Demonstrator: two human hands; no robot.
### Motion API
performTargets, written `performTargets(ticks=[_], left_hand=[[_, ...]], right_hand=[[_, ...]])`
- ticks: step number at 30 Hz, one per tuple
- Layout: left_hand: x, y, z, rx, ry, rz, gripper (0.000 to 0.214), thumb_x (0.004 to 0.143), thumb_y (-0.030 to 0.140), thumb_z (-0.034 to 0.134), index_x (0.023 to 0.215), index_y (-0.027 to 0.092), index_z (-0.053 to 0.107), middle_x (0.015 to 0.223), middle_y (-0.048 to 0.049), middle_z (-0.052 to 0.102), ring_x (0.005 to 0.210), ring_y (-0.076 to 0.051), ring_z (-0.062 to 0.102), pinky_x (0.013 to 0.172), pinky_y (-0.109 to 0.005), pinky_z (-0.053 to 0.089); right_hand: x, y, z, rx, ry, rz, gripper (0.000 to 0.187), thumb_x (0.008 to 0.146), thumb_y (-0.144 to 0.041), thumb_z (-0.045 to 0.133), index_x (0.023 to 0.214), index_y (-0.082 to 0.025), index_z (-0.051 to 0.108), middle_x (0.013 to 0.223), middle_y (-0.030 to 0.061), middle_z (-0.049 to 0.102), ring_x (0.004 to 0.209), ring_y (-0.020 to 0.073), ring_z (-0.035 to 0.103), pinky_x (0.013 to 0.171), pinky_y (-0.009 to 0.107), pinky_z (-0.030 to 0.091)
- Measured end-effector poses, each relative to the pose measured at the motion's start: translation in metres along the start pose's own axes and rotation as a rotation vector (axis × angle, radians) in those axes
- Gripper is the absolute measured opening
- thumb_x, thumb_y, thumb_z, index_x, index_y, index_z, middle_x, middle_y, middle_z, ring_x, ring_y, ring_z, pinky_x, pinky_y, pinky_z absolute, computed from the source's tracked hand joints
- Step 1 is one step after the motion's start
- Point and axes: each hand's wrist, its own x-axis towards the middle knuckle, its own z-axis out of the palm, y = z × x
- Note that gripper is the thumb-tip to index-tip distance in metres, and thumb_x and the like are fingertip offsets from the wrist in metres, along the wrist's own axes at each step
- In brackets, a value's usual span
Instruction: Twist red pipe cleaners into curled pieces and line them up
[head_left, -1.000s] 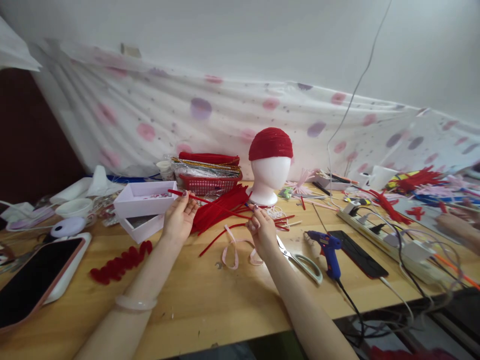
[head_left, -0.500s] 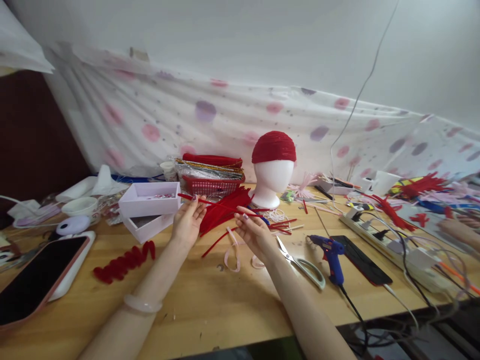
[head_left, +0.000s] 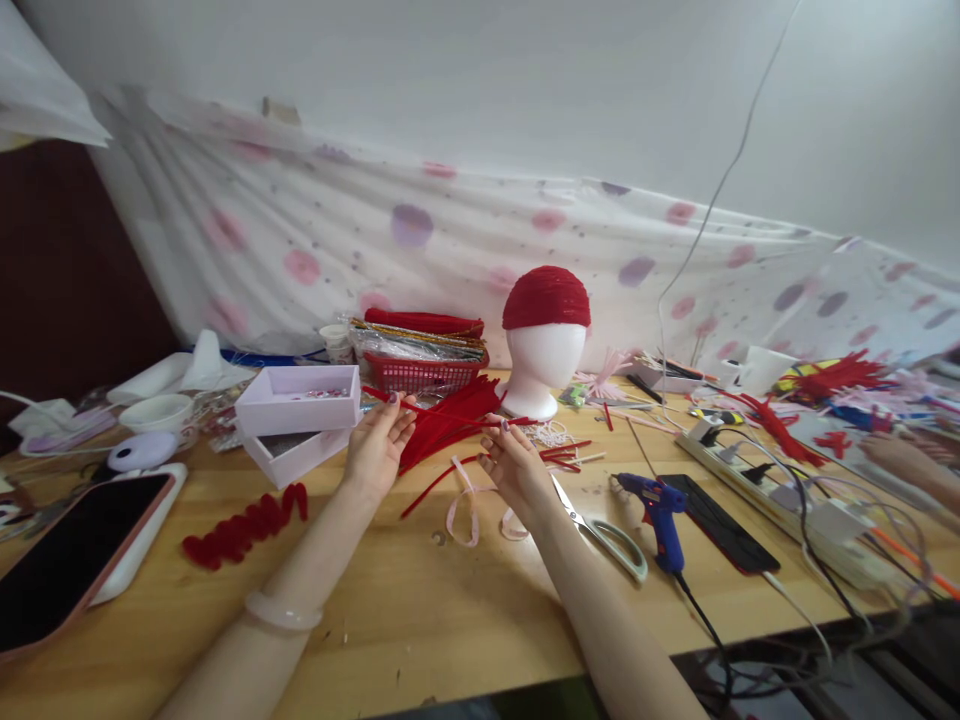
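My left hand (head_left: 380, 440) pinches a red pipe cleaner (head_left: 430, 410) near its left end. Close to its other end, the fingertips of my right hand (head_left: 513, 462) are closed on the same stem. It stretches nearly level between the two hands, above the table. Behind it lies a fanned bundle of red pipe cleaners (head_left: 457, 425). A white foam head (head_left: 546, 360) stands beyond my right hand, its top covered by a red wound cap (head_left: 547, 298). Below my hands is a loop of pale pink ribbon (head_left: 465, 520). A coiled red fuzzy strip (head_left: 244, 528) rests left of my left forearm.
Scissors (head_left: 615, 545), a blue glue gun (head_left: 660, 510), a black phone (head_left: 724, 525) and a power strip (head_left: 780, 520) with trailing cords lie at right. White boxes (head_left: 296, 400) and a red basket (head_left: 427, 373) stand behind. Another person's hand (head_left: 900, 455) shows at far right.
My right fingertips have shifted slightly right and up along the pipe cleaner. The left hand keeps its pinch. The view has moved a little, and the other person's hand has come slightly leftward.
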Motion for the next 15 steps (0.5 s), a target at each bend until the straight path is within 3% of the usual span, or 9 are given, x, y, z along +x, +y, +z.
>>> performTargets(ticks=[10, 15], left_hand=[[-0.002, -0.001, 0.002, -0.006, 0.015, -0.008, 0.010, 0.072, 0.016, 0.079, 0.079, 0.017, 0.072, 0.078, -0.0011, 0.076, 0.062, -0.009, 0.066, 0.065, -0.021, 0.050], [0.005, 0.015, -0.002, -0.035, 0.082, 0.059, 0.016, 0.068, 0.020, 0.083, 0.078, 0.020, 0.071, 0.075, 0.0030, 0.073, 0.061, -0.007, 0.063, 0.064, -0.020, 0.048]], right_hand=[[0.001, 0.004, 0.002, -0.053, 0.083, -0.042, 0.029, 0.067, -0.030, 0.083, 0.090, -0.019, 0.071, 0.080, 0.0026, 0.071, 0.067, 0.0129, 0.063, 0.060, 0.024, 0.052], [0.011, -0.021, -0.019, -0.059, 0.328, -0.322, 0.020, 0.078, -0.039, 0.070, 0.085, -0.021, 0.066, 0.062, -0.0057, 0.062, 0.052, 0.0074, 0.054, 0.053, 0.019, 0.046]])
